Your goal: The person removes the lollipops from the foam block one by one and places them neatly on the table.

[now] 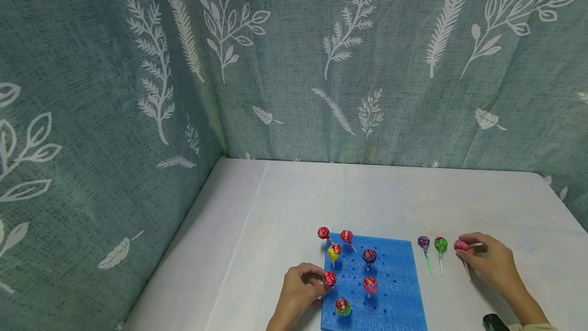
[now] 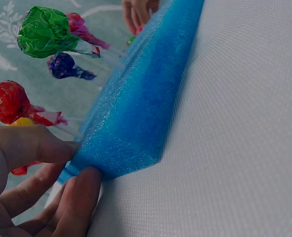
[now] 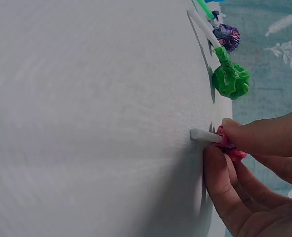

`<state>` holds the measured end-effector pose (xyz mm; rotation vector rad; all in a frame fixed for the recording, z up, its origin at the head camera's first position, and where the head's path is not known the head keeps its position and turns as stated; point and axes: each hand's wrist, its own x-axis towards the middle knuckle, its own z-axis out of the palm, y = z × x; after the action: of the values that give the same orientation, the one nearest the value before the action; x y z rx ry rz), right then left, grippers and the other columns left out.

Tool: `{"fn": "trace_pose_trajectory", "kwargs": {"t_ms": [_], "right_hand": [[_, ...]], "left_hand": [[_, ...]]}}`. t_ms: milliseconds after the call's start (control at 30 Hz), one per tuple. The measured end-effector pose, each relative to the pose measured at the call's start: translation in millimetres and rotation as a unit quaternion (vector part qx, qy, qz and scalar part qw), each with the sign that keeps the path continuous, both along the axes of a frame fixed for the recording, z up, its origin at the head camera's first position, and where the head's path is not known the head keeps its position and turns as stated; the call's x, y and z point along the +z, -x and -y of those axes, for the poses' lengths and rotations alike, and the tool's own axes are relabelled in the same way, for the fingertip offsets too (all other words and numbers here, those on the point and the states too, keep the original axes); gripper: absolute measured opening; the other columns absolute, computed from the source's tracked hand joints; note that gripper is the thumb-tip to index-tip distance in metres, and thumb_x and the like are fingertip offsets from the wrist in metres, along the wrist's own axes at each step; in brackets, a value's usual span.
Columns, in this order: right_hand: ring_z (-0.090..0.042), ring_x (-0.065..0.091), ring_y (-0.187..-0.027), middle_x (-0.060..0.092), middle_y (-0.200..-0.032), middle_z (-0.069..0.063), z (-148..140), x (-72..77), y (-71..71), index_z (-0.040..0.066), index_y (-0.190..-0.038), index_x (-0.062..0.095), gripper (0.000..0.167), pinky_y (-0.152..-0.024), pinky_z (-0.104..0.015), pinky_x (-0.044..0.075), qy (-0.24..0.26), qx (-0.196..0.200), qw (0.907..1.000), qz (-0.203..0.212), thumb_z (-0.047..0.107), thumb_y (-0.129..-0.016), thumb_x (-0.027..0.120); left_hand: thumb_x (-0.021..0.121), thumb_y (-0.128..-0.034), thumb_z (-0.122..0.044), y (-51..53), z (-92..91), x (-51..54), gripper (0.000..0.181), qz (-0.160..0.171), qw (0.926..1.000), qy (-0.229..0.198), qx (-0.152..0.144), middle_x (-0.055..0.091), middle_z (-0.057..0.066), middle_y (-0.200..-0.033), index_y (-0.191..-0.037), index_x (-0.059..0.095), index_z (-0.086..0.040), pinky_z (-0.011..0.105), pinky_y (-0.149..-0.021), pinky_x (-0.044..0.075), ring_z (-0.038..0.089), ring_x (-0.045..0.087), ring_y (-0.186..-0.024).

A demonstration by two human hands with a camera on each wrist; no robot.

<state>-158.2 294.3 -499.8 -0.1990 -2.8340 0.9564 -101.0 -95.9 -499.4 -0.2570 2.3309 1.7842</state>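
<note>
My right hand pinches a pink lollipop just below its wrapped head. Its white stick points down toward the white table, where a green lollipop and a purple lollipop lie side by side to the left. At the left edge of a blue foam block my left hand grips the side, fingers close to a red lollipop. Several lollipops stand by their sticks in the block, among them a yellow one, a dark blue one and a green one.
Small holes dot the block's top. The white table extends behind and to both sides. Green curtains with white leaf prints hang at the back and left. A black rounded object shows beside the right forearm.
</note>
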Motion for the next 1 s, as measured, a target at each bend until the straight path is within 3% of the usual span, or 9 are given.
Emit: {"fn": "trace_pose_trajectory", "kwargs": {"t_ms": [400,633,900,1000], "right_hand": [[-0.038,0.057,-0.087,0.057,-0.105,-0.03,0.1,0.8,-2.2,-0.007,-0.11,0.058,0.037,-0.066,-0.042,0.053,0.003,-0.004,0.9999,0.01,0.003,-0.077,0.074],[-0.037,0.057,-0.085,0.056,-0.104,-0.029,0.7,3.6,-4.7,-0.007,-0.109,0.058,0.035,-0.058,-0.026,0.049,0.013,-0.006,0.9998,0.011,0.004,-0.079,0.073],[-0.037,0.056,-0.088,0.055,-0.106,-0.028,-0.4,1.3,-6.3,-0.006,-0.11,0.057,0.035,-0.068,-0.046,0.051,0.008,-0.012,0.9999,0.009,0.009,-0.082,0.071],[-0.038,0.057,-0.088,0.055,-0.106,-0.028,-2.0,4.6,-10.4,-0.006,-0.11,0.057,0.036,-0.067,-0.048,0.05,0.007,-0.007,1.0,-0.002,0.012,-0.083,0.071]], "left_hand": [[0.079,-0.0666,0.004,-0.6,-1.1,0.4,0.025,-0.004,0.9999,0.006,0.009,0.056,0.004,-0.07,-0.088,0.068,-0.005,0.03,-0.047,0.056,0.015,0.053,-0.062],[0.077,-0.0667,0.006,-1.4,-0.8,-1.7,0.025,-0.009,0.9999,0.002,0.005,0.056,0.004,-0.069,-0.087,0.068,-0.004,0.03,-0.047,0.056,0.015,0.054,-0.06],[0.077,-0.0661,0.005,-0.7,-0.1,-1.4,0.025,-0.014,0.9999,0.0,0.002,0.057,0.004,-0.069,-0.087,0.068,-0.004,0.03,-0.047,0.056,0.015,0.054,-0.061],[0.078,-0.0654,0.005,-1.1,0.0,-1.1,0.025,-0.017,0.9998,-0.005,0.002,0.057,0.004,-0.068,-0.087,0.068,-0.003,0.03,-0.047,0.056,0.015,0.054,-0.061]]}}
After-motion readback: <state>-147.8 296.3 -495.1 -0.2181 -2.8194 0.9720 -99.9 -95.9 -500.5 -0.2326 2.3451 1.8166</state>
